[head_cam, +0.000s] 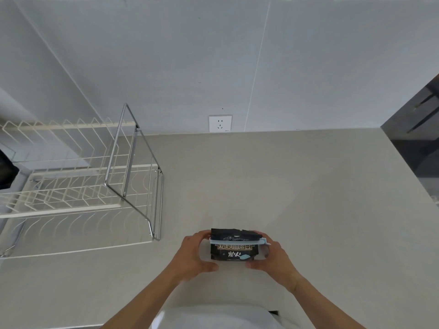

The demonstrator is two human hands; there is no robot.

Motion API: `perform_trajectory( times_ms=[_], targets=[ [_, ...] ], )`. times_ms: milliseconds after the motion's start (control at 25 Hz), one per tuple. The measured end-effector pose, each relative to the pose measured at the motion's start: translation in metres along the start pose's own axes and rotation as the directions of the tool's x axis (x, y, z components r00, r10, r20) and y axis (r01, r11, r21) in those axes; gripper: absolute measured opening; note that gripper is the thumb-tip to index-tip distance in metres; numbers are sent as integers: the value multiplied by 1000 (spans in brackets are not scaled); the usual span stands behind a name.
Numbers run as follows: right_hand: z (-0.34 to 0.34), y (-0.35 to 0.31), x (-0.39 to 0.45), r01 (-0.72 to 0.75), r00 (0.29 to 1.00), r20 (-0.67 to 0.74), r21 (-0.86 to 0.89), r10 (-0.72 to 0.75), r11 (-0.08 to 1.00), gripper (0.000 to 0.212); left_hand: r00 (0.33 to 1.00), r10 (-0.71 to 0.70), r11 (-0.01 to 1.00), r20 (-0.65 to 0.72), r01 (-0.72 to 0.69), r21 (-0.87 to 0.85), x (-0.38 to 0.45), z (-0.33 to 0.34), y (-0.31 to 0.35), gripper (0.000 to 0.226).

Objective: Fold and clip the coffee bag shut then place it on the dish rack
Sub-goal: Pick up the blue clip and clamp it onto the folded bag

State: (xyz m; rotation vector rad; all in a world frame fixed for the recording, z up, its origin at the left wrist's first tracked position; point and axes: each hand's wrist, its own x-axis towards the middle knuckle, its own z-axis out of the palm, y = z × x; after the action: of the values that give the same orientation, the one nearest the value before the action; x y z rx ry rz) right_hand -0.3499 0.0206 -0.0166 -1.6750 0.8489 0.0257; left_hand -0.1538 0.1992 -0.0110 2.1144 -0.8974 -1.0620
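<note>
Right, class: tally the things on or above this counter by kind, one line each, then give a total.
Coffee bag: 1
Bag clip: 1
Dish rack: 1
Wall socket: 1
Hands: 2, left hand and right hand, both holding the bag's sides
Total: 6

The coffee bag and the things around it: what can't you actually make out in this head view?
- Coffee bag: its sides and back, covered by the left hand and right hand.
- Clip: whether it is fully latched; too small.
- Bag print: too small and blurred to read.
- Dish rack: its left part, cut off by the picture's edge.
- Dark shape left: cropped, unidentifiable.
</note>
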Motion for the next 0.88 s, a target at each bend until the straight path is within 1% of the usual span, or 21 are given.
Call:
perform_trajectory(
  times_ms=[80, 160, 320, 520, 720, 800, 880],
  targets=[
    [3, 0, 2, -5, 1000, -13, -21, 4, 1000, 76, 1000, 3, 1000, -23, -3, 8, 6, 3, -2, 88],
    [6, 0, 5, -34, 999, -39, -84, 30, 996, 75, 999, -7, 998, -40, 9, 55, 10, 8, -3, 86],
    [9, 3, 8, -67, 996, -57, -96, 62, 993, 67, 997, -32, 996, -63, 38, 86, 16, 15, -2, 81],
    [5, -1, 7, -31, 999, -37, -71, 29, 997, 60, 993, -114, 993, -26, 115, 27, 20, 14, 3, 79],
    [-2, -9, 4, -44, 999, -15, -47, 44, 998, 50, 984, -172, 982, -35, 169, -80, 15, 14, 11, 78],
    [-6, -12, 1, -43, 999, -16, -52, 42, 998, 51, 983, -180, 981, -45, 177, -79, 11, 12, 16, 76],
    [-9, -15, -4, -21, 1000, -23, -55, 20, 998, 55, 987, -154, 986, -45, 150, -77, 6, 9, 22, 71]
  ],
)
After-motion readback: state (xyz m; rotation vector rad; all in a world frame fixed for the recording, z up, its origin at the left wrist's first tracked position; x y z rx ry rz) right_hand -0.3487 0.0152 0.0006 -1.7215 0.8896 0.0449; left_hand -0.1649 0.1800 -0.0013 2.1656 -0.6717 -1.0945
